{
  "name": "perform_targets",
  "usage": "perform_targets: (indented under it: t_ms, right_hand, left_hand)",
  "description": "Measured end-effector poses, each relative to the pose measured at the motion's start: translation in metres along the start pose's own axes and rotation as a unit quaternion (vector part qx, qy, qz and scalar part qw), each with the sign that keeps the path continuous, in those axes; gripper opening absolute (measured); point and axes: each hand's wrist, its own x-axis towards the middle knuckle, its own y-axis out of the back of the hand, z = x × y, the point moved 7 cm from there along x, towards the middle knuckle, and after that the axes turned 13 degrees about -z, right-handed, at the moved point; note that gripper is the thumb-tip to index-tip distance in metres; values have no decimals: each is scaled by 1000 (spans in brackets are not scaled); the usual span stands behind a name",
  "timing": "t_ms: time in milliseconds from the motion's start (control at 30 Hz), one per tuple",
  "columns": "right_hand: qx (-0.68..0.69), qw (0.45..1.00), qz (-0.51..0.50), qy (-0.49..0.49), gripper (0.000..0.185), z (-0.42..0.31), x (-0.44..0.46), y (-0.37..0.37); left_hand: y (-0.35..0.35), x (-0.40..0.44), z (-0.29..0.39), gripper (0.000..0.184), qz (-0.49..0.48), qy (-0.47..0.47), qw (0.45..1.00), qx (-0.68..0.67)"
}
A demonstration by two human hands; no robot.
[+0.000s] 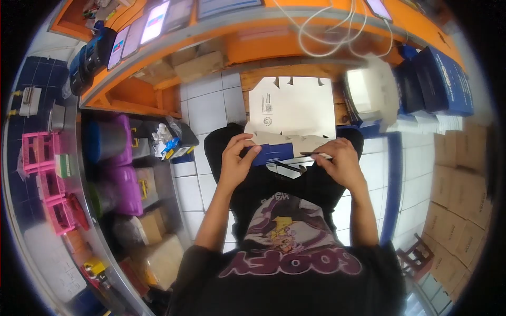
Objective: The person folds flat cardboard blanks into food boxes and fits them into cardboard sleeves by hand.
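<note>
An unfolded cardboard box, pale inside and blue outside, lies over my lap and the wooden surface beyond it. Slots and small printed marks show on its pale side. My left hand is closed on the near left edge, thumb on the blue flap. At the near right edge, my right hand pinches the cardboard. A thin dark strip shows by its fingertips; whether it is a separate thing or a flap's edge, I cannot tell.
Phones and white cables lie on the orange bench above. Stacked pale box blanks and blue boxes stand to the right. Purple bins fill the left shelf. Brown cartons are piled at far right.
</note>
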Motion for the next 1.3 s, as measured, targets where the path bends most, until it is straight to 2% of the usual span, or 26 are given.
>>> perform_targets:
  t_ms: [67,167,200,267,333,400,433,467,533,567,600,667,700,733,767,800,867,933,1033,1067,1133,1167,1200,1233,1267,1300]
  right_hand:
    - [11,999,35,-22,15,-4,-1,3]
    - [-164,971,171,22,15,-36,-8,16]
    - [-165,971,172,20,15,-40,-7,14]
    - [-238,954,177,40,12,-52,-7,9]
    - [-250,949,180,62,11,-55,-4,-4]
    - [-298,937,136,121,12,-66,-4,-18]
    - [-328,934,68,122,11,-64,-3,-29]
    - [-330,934,69,122,11,-64,-4,-28]
    - [-256,945,161,125,19,-65,-9,-12]
    - [-265,937,198,112,47,-61,-12,-7]
    - [-267,935,204,117,47,-65,-11,-4]
    - [-69,958,279,-4,81,-47,-16,17]
    - [137,962,235,7,98,-32,-8,1]
    - [280,941,184,41,89,-11,4,-31]
    - [519,847,117,-6,82,-4,9,-53]
    - [719,692,39,-46,75,-12,14,-78]
    - [771,619,76,-129,63,-22,12,-83]
    - [757,626,110,-149,60,-6,16,-107]
    - [682,709,143,-112,60,9,20,-126]
    - [649,738,160,-95,62,18,22,-129]
    - [518,829,198,-71,64,30,17,-117]
    - [530,813,235,-60,65,51,15,-124]
    - [542,795,268,-50,67,74,19,-123]
    - [518,798,307,-43,61,84,18,-103]
    - [495,797,343,-39,55,93,10,-85]
    - [493,800,343,-21,49,96,6,-67]
  left_hand:
    - [-1,-1,4,13,50,-1,996,80]
    - [-15,-2,38,11,66,-72,982,163]
    - [-20,-2,44,11,65,-73,982,162]
    - [-39,-5,69,12,21,-161,965,208]
    - [-52,-7,79,12,5,-164,963,216]
    - [-59,-8,80,11,-14,-160,967,200]
    - [-58,-9,81,11,-10,-162,965,206]
    - [-56,-10,80,11,-9,-164,965,206]
    - [-44,-12,73,11,49,-163,963,208]
    - [-43,-12,71,11,53,-167,962,210]
    - [-35,-15,67,10,96,-146,967,186]
    - [-28,-21,63,10,145,-130,967,165]
    - [-28,-23,63,9,163,-126,965,163]
    - [-29,-26,64,9,179,-124,963,160]
    - [-34,-27,67,9,170,-134,962,168]
    - [-41,-28,68,7,156,-141,967,144]
    - [-55,-29,68,9,136,-185,953,197]
    - [-65,-29,64,8,118,-172,953,221]
    - [-78,-25,38,13,56,-70,971,222]
    - [-76,-27,41,13,65,-87,968,228]
    - [-84,-28,58,22,17,-139,913,383]
    - [-77,-26,62,22,29,-151,909,388]
    - [-64,-23,60,33,49,-106,921,373]
    - [-49,-18,57,44,68,-58,931,355]
    - [-35,-11,59,44,77,-63,929,357]
    - [-13,-2,52,51,83,-23,960,267]
